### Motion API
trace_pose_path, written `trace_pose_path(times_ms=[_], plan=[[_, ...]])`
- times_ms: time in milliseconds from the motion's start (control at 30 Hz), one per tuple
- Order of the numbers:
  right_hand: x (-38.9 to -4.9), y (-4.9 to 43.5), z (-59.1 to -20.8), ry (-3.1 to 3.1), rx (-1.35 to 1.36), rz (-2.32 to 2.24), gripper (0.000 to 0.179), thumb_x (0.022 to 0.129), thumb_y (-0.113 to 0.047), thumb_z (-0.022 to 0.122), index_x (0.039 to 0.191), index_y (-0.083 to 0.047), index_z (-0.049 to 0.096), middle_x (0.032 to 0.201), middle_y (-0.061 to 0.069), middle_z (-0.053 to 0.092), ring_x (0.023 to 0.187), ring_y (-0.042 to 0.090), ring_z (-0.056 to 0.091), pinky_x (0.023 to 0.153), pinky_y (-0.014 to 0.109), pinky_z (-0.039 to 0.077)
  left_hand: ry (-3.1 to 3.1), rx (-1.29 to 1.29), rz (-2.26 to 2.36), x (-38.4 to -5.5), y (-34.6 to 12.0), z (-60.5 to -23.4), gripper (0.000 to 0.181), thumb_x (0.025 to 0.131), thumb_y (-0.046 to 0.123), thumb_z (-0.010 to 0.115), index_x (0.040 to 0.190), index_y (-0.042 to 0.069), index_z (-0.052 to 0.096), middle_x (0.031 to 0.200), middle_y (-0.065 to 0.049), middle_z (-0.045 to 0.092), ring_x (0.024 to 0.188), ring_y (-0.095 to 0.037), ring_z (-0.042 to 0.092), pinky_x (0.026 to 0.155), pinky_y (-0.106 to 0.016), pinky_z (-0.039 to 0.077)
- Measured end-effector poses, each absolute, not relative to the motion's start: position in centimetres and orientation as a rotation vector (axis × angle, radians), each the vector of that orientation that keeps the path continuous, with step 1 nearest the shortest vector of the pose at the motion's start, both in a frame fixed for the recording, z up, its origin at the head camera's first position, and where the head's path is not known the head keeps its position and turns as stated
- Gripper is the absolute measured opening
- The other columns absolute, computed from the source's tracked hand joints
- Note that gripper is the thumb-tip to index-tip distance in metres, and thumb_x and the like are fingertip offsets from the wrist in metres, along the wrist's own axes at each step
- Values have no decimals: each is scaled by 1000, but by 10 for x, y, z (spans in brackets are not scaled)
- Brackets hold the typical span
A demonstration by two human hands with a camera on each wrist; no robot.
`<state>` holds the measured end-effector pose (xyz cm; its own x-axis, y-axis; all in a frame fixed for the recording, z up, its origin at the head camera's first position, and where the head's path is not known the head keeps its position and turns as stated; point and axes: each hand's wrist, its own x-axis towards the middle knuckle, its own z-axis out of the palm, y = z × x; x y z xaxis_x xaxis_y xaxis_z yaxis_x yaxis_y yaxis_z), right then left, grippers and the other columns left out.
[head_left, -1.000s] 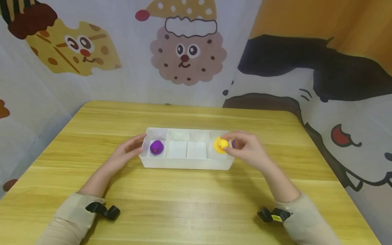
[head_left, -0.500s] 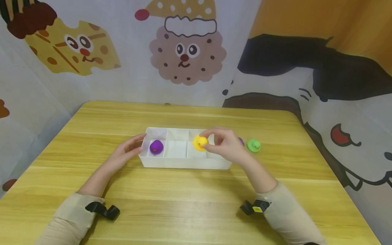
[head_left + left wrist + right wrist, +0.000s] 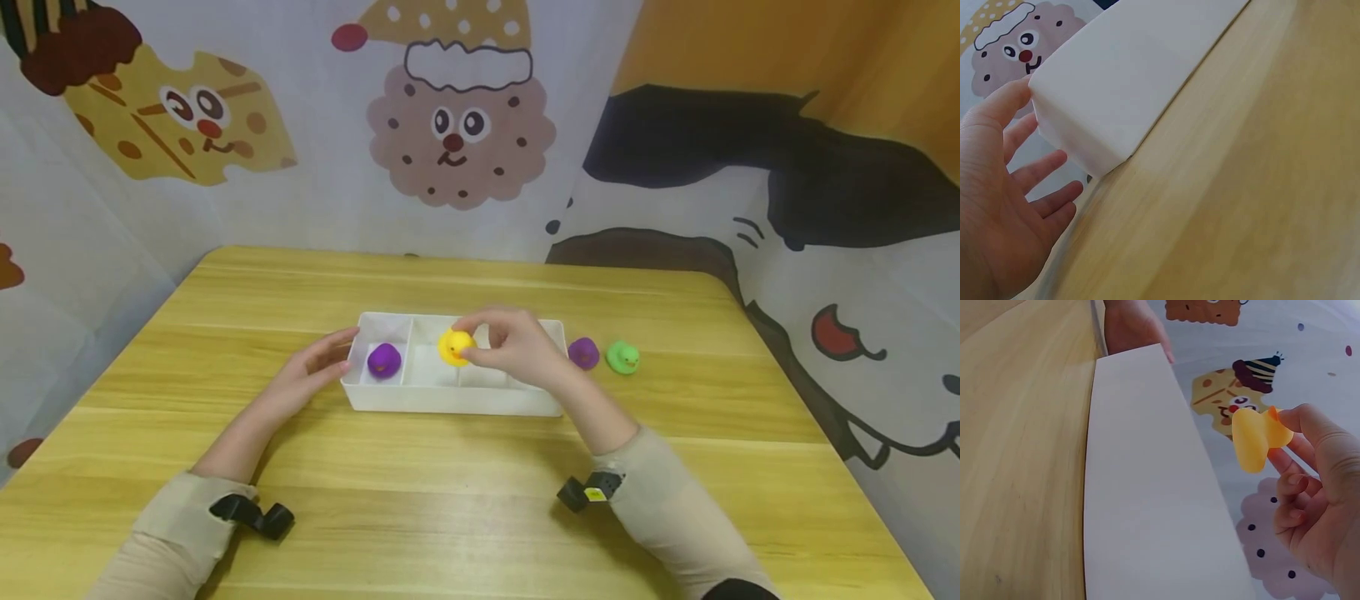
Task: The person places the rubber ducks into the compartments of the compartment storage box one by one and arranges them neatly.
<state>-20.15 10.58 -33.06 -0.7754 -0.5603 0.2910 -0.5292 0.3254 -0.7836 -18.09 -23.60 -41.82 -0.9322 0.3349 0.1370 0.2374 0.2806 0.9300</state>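
Note:
Between thumb and fingers, my right hand (image 3: pixel 517 346) pinches a yellow rubber duck (image 3: pixel 455 347) by its head. The duck is above the white divided box (image 3: pixel 450 400), over its middle compartments; the right wrist view shows this duck (image 3: pixel 1250 440) higher than the box's rim. My left hand (image 3: pixel 311 373) is at the box's left end, fingers loosely bent, thumb and index fingertip touching the end wall (image 3: pixel 1072 134). A purple rubber duck (image 3: pixel 384 360) sits in the leftmost compartment. My right hand partly hides the compartments on the right.
Just right of the box, a second purple duck (image 3: pixel 583 353) stands on the wooden table (image 3: pixel 420 517), with a green duck (image 3: pixel 623 357) beside it. Behind the table's far edge hangs a printed cartoon curtain (image 3: pixel 315 217).
My right hand has carried the yellow duck left, from over the rightmost compartment to the middle ones. The purple and green ducks at right have come into view. My left hand stays put.

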Motion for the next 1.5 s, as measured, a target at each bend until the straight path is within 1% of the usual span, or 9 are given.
trace_pose_path(times_ms=[367, 767, 867, 967, 1100, 1333, 1433, 1500], plan=[[-218, 89, -340, 2486, -1015, -1401, 28, 83, -12, 75, 111, -12, 71, 94, -4, 65, 49, 15, 38, 42, 24, 32, 2434, 546, 1761, -181, -235, -418, 53, 100, 17, 53, 148, 8, 34, 146, -22, 37, 132, -39, 36, 96, -16, 36], [-232, 80, -352, 2470, -1000, -1361, 27, 82, -11, 76, 109, -10, 71, 91, -4, 65, 53, 16, 41, 47, 25, 36, 2437, 539, 1756, -181, -235, -417, 53, 100, 15, 52, 148, 8, 34, 146, -23, 38, 132, -39, 36, 97, -17, 35], [-235, 79, -354, 2467, -967, -1345, 27, 82, -12, 76, 109, -11, 72, 91, -3, 66, 57, 17, 45, 50, 26, 39, 2436, 544, 1756, -181, -235, -417, 53, 99, 15, 53, 149, 8, 34, 146, -23, 38, 132, -39, 36, 98, -18, 36], [-238, 77, -357, 2469, -936, -1325, 27, 82, -12, 76, 108, -11, 72, 92, -4, 67, 66, 18, 50, 56, 26, 42, 2438, 547, 1756, -181, -235, -417, 53, 100, 17, 53, 148, 8, 34, 145, -23, 38, 132, -39, 37, 98, -18, 36], [-241, 75, -359, 2478, -894, -1289, 27, 81, -13, 77, 108, -11, 73, 94, -5, 68, 75, 18, 53, 62, 27, 45, 2437, 559, 1765, -181, -234, -418, 53, 99, 16, 53, 148, 7, 34, 145, -24, 38, 132, -40, 36, 97, -17, 36], [-243, 72, -361, 2482, -852, -1205, 26, 81, -15, 78, 107, -14, 73, 98, -7, 69, 82, 16, 55, 67, 29, 46, 2422, 573, 1781, -181, -234, -419, 52, 100, 13, 52, 148, 5, 34, 146, -26, 36, 131, -43, 35, 96, -15, 36], [-244, 71, -362, 2483, -828, -1177, 26, 81, -16, 78, 107, -16, 73, 97, -8, 67, 84, 17, 56, 69, 31, 47, 2430, 559, 1773, -181, -235, -419, 52, 100, 13, 52, 148, 6, 34, 146, -25, 36, 131, -42, 36, 96, -16, 37], [-245, 70, -362, 2484, -813, -1153, 26, 82, -16, 77, 107, -18, 73, 98, -8, 66, 87, 17, 56, 73, 33, 48, 2434, 555, 1770, -180, -235, -418, 52, 100, 12, 52, 148, 6, 34, 145, -24, 37, 131, -42, 36, 98, -19, 37]])
